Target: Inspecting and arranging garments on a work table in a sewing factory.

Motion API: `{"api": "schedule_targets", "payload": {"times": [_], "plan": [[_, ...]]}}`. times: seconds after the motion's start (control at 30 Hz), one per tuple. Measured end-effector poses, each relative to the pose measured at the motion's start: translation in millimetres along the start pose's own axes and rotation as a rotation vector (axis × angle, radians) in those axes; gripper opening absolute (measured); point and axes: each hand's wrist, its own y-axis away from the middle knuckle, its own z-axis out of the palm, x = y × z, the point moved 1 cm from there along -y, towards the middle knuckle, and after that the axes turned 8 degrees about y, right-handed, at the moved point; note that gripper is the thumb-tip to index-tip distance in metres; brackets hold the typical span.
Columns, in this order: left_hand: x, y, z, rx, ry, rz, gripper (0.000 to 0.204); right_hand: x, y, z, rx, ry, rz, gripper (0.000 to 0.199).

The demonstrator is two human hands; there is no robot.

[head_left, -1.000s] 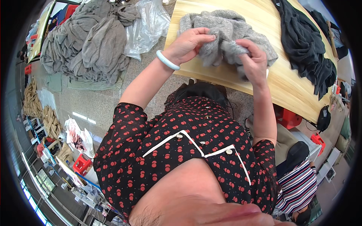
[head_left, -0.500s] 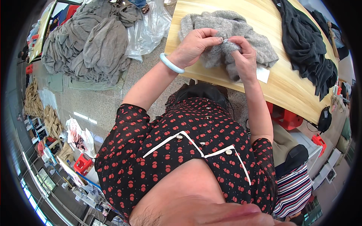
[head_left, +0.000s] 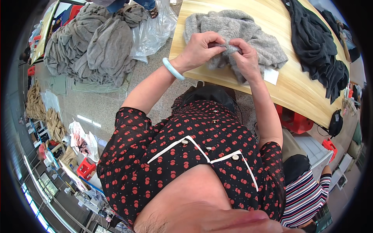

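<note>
Pinching a bunched fold of the grey knit (head_left: 248, 35) between closed fingertips, both the left hand (head_left: 200, 48) and right hand (head_left: 244, 58) are gripping soft, light, limp fabric, judged best held by its edge.

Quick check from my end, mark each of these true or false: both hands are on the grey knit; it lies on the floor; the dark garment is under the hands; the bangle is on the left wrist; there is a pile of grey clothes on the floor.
1. Both hands pinch the grey knit garment. True: left hand and right hand grip one fold.
2. It lies on the floor. False: it is on the wooden table.
3. The dark garment is under the hands. False: it lies apart, to the right.
4. The pale bangle is on the left wrist. True.
5. A grey clothes pile lies on the floor. True.
</note>
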Motion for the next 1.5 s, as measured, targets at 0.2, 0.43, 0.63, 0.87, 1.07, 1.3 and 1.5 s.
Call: {"api": "schedule_targets", "payload": {"times": [0.2,0.43,0.63,0.87,1.07,1.3,1.5], "plan": [[-5,2,4,0.006,-0.099,0.137,0.01,-8,-6,0,0.029,0.201,-0.028,0.028],[0,3,7,0.024,-0.357,0.314,0.015,-12,-11,-2,0.007,0.337,-0.29,0.031],[4,3,4,-0.038,-0.361,0.441,0.019,-13,-7,-15,-0.073,0.454,-0.389,0.029],[12,4,-2,-0.14,-0.431,0.533,0.02,-17,-4,-15,-0.027,0.569,-0.546,0.025],[9,5,8,0.039,-0.381,0.56,0.016,-16,-4,-6,0.145,0.534,-0.678,0.027],[2,16,41,0.512,-0.286,0.471,0.01,-13,-4,11,0.269,0.507,-0.625,0.033],[3,24,34,0.399,-0.173,0.354,0.009,-7,-3,13,0.276,0.496,-0.552,0.032]]}}
